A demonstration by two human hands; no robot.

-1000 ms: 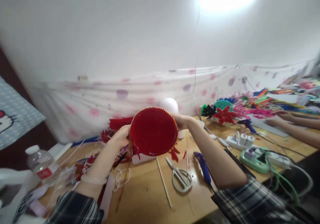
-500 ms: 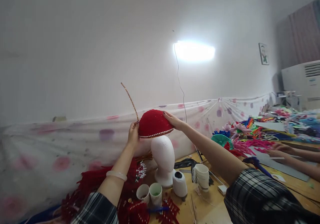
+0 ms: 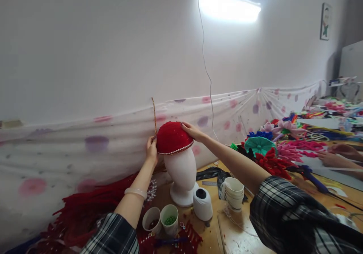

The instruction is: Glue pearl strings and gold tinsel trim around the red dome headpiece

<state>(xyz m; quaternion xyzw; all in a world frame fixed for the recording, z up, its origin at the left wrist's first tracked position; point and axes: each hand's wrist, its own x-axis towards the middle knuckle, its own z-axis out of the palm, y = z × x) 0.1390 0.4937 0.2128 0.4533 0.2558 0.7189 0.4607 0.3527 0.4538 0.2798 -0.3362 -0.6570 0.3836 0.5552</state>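
Observation:
A red cap (image 3: 171, 137) with a row of white pearl beads along its rim sits over the top of a white foam mannequin head (image 3: 181, 171). At the cap's left edge, my left hand (image 3: 151, 150) grips the rim with its fingers closed. A thin gold strip (image 3: 154, 114) rises upright from beside those fingertips; where its lower end is fixed is hidden. My right hand (image 3: 193, 132) holds the cap's upper right side, fingers on the fabric and thumb out of sight.
Below the head stand a cone of white thread (image 3: 202, 205), a cup of green beads (image 3: 169, 220), another cup (image 3: 151, 220) and stacked cups (image 3: 233, 193). Red material (image 3: 85, 205) lies left. Colourful flowers (image 3: 272, 161) and another person's hands (image 3: 337, 155) are at right.
The cap has come down over the top of the mannequin head, both hands staying on it. The gold strip stands straighter, and my view has tilted downward.

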